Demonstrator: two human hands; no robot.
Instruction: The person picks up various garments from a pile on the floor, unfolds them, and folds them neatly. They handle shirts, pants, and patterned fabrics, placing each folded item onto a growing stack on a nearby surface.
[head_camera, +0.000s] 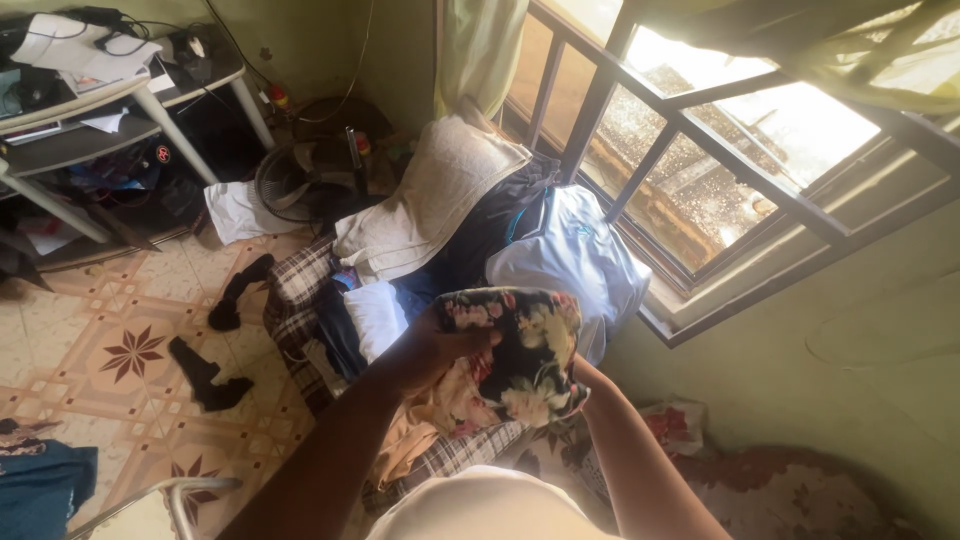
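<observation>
Both forearms rose mid-frame; left hand (425, 352) clamped the floral cloth (520, 350), right hand hidden behind it, grip unclear.

There is a single view, taken from the person's head and tilted steeply down over both forearms. It sits close above the left hand (430, 350), which grips a dark floral cloth (520, 345) at frame centre. Beyond the grip lies a heap of clothes (440, 210); to its right runs the barred window (700, 150), to its left the patterned tile floor (110, 330).
</observation>
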